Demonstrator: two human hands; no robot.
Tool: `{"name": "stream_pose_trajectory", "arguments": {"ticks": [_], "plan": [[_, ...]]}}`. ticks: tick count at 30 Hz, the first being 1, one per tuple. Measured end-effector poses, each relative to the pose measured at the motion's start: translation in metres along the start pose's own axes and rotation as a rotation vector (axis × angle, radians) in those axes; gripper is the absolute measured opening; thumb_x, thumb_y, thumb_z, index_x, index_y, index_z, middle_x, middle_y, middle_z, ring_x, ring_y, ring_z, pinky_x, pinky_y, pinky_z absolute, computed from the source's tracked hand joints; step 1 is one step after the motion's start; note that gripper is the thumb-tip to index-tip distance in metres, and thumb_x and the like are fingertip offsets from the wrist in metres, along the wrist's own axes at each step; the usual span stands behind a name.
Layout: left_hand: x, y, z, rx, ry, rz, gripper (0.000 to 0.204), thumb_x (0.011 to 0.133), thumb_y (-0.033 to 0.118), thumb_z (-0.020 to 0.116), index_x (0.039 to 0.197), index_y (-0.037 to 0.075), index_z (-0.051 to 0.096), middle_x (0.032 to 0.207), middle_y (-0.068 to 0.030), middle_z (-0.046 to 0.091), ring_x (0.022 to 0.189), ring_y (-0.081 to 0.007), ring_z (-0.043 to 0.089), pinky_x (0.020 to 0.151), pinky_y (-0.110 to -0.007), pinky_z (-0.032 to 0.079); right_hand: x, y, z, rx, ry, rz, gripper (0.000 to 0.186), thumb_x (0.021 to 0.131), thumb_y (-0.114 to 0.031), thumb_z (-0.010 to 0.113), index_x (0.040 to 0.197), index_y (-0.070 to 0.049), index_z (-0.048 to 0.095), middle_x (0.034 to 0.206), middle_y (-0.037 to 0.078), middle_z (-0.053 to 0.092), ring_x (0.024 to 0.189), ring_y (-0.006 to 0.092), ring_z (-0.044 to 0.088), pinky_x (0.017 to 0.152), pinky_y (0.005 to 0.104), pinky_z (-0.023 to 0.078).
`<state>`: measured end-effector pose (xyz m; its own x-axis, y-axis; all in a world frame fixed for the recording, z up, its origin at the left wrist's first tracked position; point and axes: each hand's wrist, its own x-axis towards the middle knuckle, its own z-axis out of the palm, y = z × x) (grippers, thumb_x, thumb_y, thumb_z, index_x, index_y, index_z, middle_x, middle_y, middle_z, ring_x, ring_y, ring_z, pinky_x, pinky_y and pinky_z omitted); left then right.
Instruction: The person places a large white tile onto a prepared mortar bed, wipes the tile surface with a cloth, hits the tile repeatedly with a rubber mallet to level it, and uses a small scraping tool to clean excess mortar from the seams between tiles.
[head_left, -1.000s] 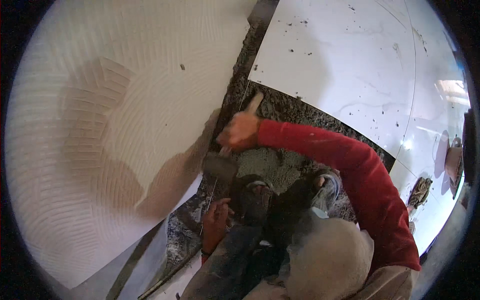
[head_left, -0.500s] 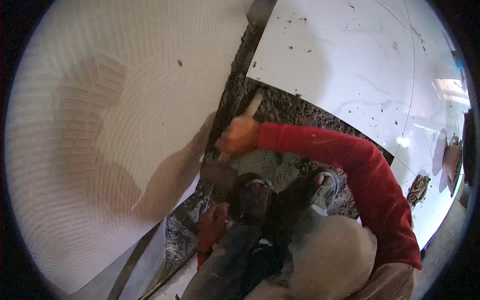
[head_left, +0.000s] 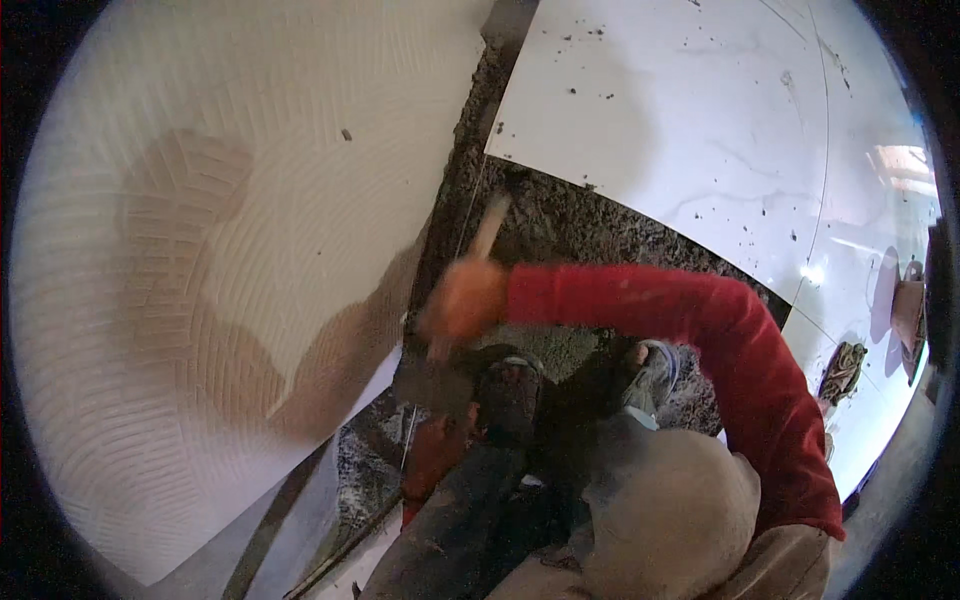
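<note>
My right hand (head_left: 465, 300) is closed around the wooden handle (head_left: 488, 228) of a tool, and the handle's end sticks out above the fist. Below the fist a dark, blurred shape, perhaps the tool's head, hides what lies beneath. My left hand (head_left: 437, 450) is low beside my left shin, near that shape; blur and shadow hide its fingers. Dark, crumbly mortar (head_left: 610, 225) lies around my feet. Just left of my hands is a large slab (head_left: 330, 180) coated with pale, comb-ridged adhesive.
White glossy tiles (head_left: 660, 120) with scattered crumbs cover the far right, their edge meeting the mortar. A crumpled brown cloth (head_left: 843, 372) lies on them at the right. A thin string line (head_left: 409, 435) runs along the slab's edge. My sandalled feet (head_left: 510, 390) stand in the mortar.
My right hand has moved a little down and left with the wooden-handled tool. My left hand has shifted slightly right and down.
</note>
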<state>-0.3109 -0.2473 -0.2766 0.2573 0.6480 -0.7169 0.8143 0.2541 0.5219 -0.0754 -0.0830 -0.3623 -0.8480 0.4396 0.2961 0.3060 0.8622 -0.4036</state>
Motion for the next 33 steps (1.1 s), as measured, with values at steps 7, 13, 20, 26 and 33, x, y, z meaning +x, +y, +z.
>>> {"name": "stream_pose_trajectory", "arguments": {"ticks": [7,13,20,26,33], "plan": [[0.002,0.058,-0.019,-0.133,-0.037,-0.112,0.042,0.101,0.043,0.054,0.117,0.007,0.067,0.08,-0.0041,0.068,0.062,-0.0144,0.059,0.059,-0.035,0.048,-0.06,0.088,-0.012,0.046,0.132,0.081,0.027,0.078,-0.029,0.071,0.096,-0.01,0.068,0.077,0.008,0.068,0.067,0.0254,0.069,0.057,0.0398,0.055],[0.009,0.039,-0.019,-0.188,-0.082,-0.03,0.042,0.101,0.043,0.055,0.118,0.006,0.066,0.077,-0.0052,0.068,0.055,-0.0139,0.057,0.056,-0.035,0.048,-0.021,0.017,-0.012,-0.047,0.119,0.066,0.027,0.076,-0.031,0.072,0.094,-0.012,0.064,0.08,0.006,0.067,0.073,0.0254,0.069,0.059,0.0404,0.057],[0.01,0.054,-0.014,0.022,-0.035,0.06,0.039,0.101,0.039,0.057,0.116,0.004,0.067,0.079,-0.0075,0.068,0.055,-0.0155,0.057,0.056,-0.035,0.048,-0.011,-0.074,0.021,0.308,0.312,0.043,0.018,0.082,-0.03,0.066,0.081,-0.013,0.07,0.074,0.006,0.07,0.064,0.0255,0.07,0.054,0.0451,0.055],[0.009,0.054,-0.011,-0.041,-0.011,-0.081,0.036,0.1,0.035,0.059,0.112,0.002,0.067,0.083,-0.0103,0.069,0.057,-0.018,0.06,0.058,-0.035,0.049,-0.061,0.014,-0.004,-0.113,0.055,0.18,0.027,0.083,-0.033,0.07,0.087,-0.008,0.064,0.073,0.007,0.067,0.067,0.0239,0.07,0.053,0.0386,0.055],[-0.003,0.029,-0.013,0.181,0.054,0.054,0.036,0.102,0.034,0.054,0.116,0.003,0.067,0.08,-0.0095,0.066,0.063,-0.018,0.057,0.061,-0.035,0.048,-0.013,-0.023,-0.027,0.243,0.086,0.085,0.022,0.081,-0.033,0.068,0.084,-0.011,0.07,0.077,0.011,0.069,0.07,0.0305,0.07,0.059,0.0472,0.056]]}}
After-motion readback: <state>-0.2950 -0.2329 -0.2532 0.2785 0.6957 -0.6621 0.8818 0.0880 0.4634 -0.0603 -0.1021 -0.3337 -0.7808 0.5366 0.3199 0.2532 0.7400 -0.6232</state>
